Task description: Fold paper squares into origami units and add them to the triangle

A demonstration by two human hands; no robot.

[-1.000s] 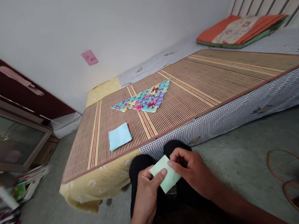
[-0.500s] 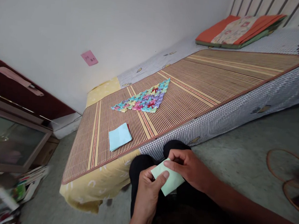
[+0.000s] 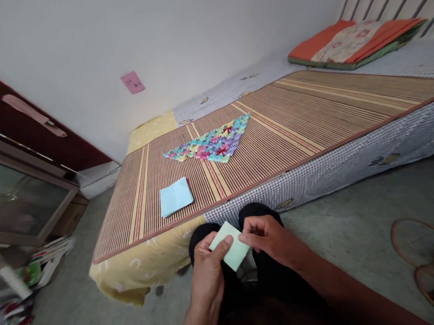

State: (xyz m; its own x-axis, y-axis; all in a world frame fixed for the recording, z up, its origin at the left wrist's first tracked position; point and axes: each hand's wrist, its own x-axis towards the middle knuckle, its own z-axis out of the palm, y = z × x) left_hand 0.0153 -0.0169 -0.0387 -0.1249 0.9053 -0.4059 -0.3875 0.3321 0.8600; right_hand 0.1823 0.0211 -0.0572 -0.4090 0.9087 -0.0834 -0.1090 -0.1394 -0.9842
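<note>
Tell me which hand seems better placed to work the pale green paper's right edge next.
Probably the right hand: it reaches in at that edge, while the left hand steadies the pale green paper from the opposite side, thumb laid across it.

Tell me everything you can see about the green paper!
The pale green paper looks thin, smooth and four-sided. It's tilted cornerwise, in front of dark-clothed legs. The left hand grips its left side, thumb lying on top. The right hand pinches its upper-right edge. I can't make out any writing on it.
</note>
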